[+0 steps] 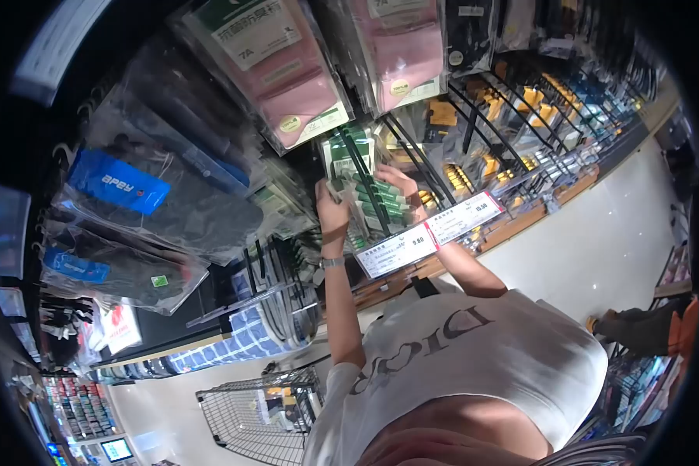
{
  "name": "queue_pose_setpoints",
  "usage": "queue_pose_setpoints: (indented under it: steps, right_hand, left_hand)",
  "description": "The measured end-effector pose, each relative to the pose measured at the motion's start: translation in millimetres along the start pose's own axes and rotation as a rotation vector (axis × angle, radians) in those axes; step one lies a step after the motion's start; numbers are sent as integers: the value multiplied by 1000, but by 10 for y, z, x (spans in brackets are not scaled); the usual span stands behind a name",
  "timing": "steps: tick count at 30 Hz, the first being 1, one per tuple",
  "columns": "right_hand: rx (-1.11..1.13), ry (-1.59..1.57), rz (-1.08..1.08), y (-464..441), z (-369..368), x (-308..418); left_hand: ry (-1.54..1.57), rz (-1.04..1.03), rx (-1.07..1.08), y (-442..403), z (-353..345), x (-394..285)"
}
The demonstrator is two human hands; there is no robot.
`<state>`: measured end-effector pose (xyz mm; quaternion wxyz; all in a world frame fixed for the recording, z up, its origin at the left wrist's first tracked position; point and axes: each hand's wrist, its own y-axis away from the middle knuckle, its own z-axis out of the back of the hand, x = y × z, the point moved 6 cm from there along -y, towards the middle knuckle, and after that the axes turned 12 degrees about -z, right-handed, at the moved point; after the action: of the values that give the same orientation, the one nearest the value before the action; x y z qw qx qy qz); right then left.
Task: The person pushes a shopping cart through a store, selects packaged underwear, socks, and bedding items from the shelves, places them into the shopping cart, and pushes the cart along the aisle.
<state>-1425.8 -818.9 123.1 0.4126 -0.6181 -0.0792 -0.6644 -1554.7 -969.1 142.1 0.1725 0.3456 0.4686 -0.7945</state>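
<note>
A row of clear plastic packets with green-and-white cards (378,199) hangs on a black rack hook in front of me. My left hand (332,208) grips the left edge of these packets, its fingers partly hidden behind them. On their right side, my right hand (400,185) has its fingers curled against the packets. What is inside the packets is hard to make out. Two price labels (431,235) sit at the front of the hooks, just below my hands and across my right forearm.
Packaged pink garments (287,85) hang above. Dark packaged clothing with blue cards (119,182) hangs to the left, and packets with orange cards (489,105) to the right. A wire shopping cart (260,415) stands at the lower left. Another person's legs (637,330) show at the right.
</note>
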Motion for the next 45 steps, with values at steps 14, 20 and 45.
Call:
queue_pose_setpoints:
  steps: [14, 20, 45]
  right_hand:
    - [-26, -428, -289, -443, -133, 108]
    - [181, -560, -459, -419, -37, 235]
    - [18, -665, -112, -763, 100, 642]
  left_hand:
    - [150, 181, -280, 438, 314, -59]
    - [245, 213, -147, 454, 294, 44]
    - [64, -53, 65, -555, 620, -773]
